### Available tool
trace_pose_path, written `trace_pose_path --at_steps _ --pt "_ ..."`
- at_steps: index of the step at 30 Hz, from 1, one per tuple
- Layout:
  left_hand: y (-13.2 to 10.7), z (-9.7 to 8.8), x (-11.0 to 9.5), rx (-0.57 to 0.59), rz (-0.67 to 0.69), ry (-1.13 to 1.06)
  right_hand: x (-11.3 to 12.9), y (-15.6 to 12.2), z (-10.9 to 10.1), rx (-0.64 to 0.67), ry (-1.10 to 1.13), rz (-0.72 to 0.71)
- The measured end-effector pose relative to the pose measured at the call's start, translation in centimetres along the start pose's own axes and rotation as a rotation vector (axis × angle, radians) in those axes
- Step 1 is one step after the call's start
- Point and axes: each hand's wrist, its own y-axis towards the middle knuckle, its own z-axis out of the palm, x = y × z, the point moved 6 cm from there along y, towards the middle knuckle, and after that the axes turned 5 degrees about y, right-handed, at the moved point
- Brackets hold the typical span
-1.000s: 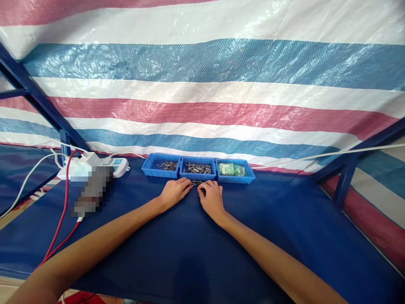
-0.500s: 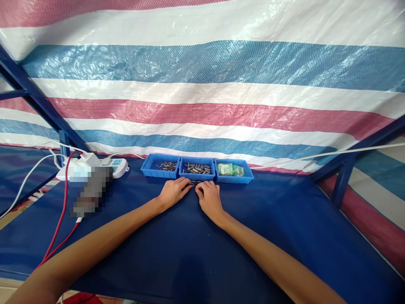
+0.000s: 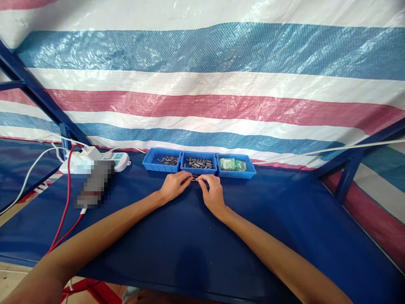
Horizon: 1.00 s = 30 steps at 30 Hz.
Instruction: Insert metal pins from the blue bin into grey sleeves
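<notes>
My left hand (image 3: 174,186) and my right hand (image 3: 213,195) meet just in front of the middle blue bin, fingers closed in a pinch. Between the fingertips lie small thin metal pieces (image 3: 194,178), dark and shiny, too small to make out exactly. The left blue bin (image 3: 160,167) holds thin metal rods (image 3: 170,160). In the middle blue bin (image 3: 199,171) are short grey cylinders (image 3: 199,163). Clear-and-green plastic packets (image 3: 232,164) fill part of the right blue bin (image 3: 237,174).
All this stands on a dark blue table (image 3: 164,249). To the left are a white power strip (image 3: 122,162) with plugs, a blurred dark object (image 3: 96,185) and a red cable (image 3: 67,198). A striped tarp (image 3: 202,105) hangs behind, between blue frame bars (image 3: 348,173).
The view has tilted down slightly, so the table and bins sit higher in it. My hands stay together at the middle bin; my right fingers have shifted a little around the thin metal pieces.
</notes>
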Motion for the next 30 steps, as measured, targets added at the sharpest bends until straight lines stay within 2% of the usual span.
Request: trace_pose_path --at_steps 4,9,15,20,23,30 --pt "0.0 -0.2 -0.8 0.051 0.098 -0.035 0.3 -0.2 -0.5 -0.058 0.046 -0.022" --pt "-0.2 -0.2 -1.2 0.081 0.146 -0.021 0.5 -0.3 -0.7 -0.077 0.104 -0.027" --pt "-0.5 -0.6 -0.5 -0.054 0.114 -0.040 0.0 -0.2 -0.9 -0.140 0.118 0.017" --pt "-0.6 -1.3 -0.3 -0.168 0.082 -0.088 -0.6 -0.2 -0.1 -0.071 0.125 0.049" --pt "-0.8 -1.5 -0.4 -0.205 0.112 -0.100 -0.9 -0.3 0.6 0.000 0.111 0.074" --pt "-0.9 -1.5 -0.6 -0.185 0.171 -0.153 -0.8 -0.2 0.8 0.068 0.108 0.101"
